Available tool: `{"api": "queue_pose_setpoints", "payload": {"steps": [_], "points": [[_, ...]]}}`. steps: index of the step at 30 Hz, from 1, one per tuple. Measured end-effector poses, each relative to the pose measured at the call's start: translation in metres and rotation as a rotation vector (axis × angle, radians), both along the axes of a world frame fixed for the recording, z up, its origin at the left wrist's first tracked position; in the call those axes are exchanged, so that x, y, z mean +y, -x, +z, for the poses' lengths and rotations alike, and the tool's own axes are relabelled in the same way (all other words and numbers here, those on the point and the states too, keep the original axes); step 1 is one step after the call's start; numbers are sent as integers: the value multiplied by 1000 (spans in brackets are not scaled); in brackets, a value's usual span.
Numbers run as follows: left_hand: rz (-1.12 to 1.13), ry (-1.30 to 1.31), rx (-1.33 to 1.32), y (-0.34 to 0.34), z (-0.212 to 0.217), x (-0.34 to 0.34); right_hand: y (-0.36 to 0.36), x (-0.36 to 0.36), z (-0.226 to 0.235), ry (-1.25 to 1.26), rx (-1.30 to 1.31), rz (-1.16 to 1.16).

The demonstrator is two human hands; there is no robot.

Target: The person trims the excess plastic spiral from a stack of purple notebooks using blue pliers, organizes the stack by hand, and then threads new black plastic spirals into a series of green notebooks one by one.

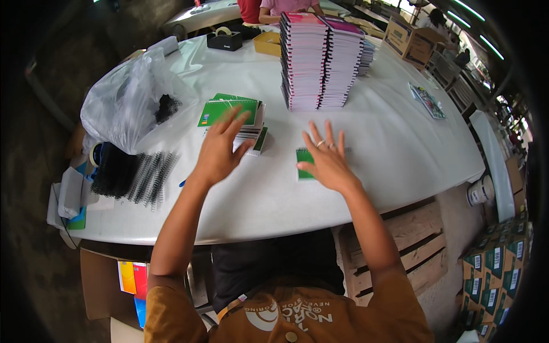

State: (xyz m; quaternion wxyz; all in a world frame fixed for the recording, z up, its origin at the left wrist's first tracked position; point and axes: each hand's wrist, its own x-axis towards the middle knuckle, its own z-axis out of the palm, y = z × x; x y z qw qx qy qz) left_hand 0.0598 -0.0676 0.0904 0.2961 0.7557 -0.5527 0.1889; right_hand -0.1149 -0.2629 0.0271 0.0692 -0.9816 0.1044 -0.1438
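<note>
My left hand (220,150) hovers with spread fingers over the near edge of a small stack of green-covered notebooks (231,111) on the white table (274,194). It holds nothing. My right hand (327,160), a ring on one finger, lies flat with fingers apart on a single green notebook (303,162) in front of me, covering most of it. Black spiral binding coils (140,174) lie in a heap to the left of my left forearm.
Two tall stacks of bound notebooks (320,60) stand at the table's middle back. A clear plastic bag (128,106) with dark coils sits left. A tape dispenser (224,39), a yellow tray (267,43), cardboard boxes (409,37) and a seated person (283,7) are beyond. A wooden pallet (412,251) leans at right.
</note>
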Motion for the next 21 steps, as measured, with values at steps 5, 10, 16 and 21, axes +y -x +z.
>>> {"api": "queue_pose_setpoints", "payload": {"steps": [5, 10, 16, 21], "points": [[217, -88, -127, -43, -23, 7, -6, 4, -26, -276, 274, 33], [-93, -82, -198, 43, -31, 35, -3, 53, -2, -2273, -176, -4], [362, -2, -142, -12, -59, 87, 2, 56, -21, -1735, -354, 149], [1091, -148, 207, -95, -96, 158, -11, 76, -35, -1334, -252, 344]]}}
